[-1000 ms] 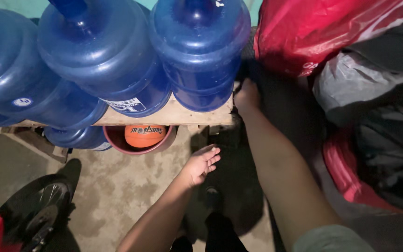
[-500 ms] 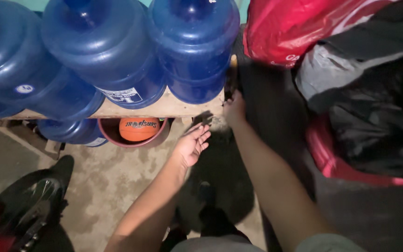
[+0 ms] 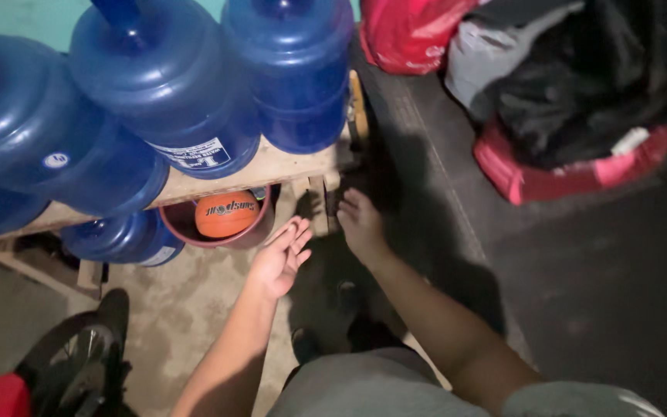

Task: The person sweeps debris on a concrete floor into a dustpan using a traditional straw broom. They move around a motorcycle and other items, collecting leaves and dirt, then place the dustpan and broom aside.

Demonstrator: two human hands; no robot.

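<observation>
Left hand: the left hand (image 3: 279, 259) hangs in the air with the palm turned up and inward and the fingers loosely spread, gripping nothing.
Right hand: the right hand (image 3: 360, 224) reaches down toward the dark floor at the end of the wooden shelf (image 3: 272, 166), fingers pointing at the shelf's leg; it appears empty and relaxed, but shadow hides the fingertips, so whether it touches the wood I cannot tell.
Nearest thing: an orange basketball (image 3: 226, 214) sits in a reddish round tub (image 3: 256, 232) under the shelf, just beside the left hand's fingertips, to their upper left, not touching. It is farther from the right hand, with the shelf's leg between them.
Why it sits so: the tub probably keeps the ball from rolling, and the space under the shelf tucks both out of the way.
On the shelf: large blue water jugs (image 3: 287, 69) stand in a close row, necks up, likely raised to keep them off the floor; another blue jug (image 3: 121, 235) lies below, just left of the tub.
Right of the shelf: a red bag (image 3: 407, 35) and a dark bundle (image 3: 580, 69) over a red basket (image 3: 534, 177) stand well apart from both hands.
Bottom left: a wheel (image 3: 71, 359) and a red part (image 3: 1, 398) show on the concrete floor (image 3: 187, 309).
</observation>
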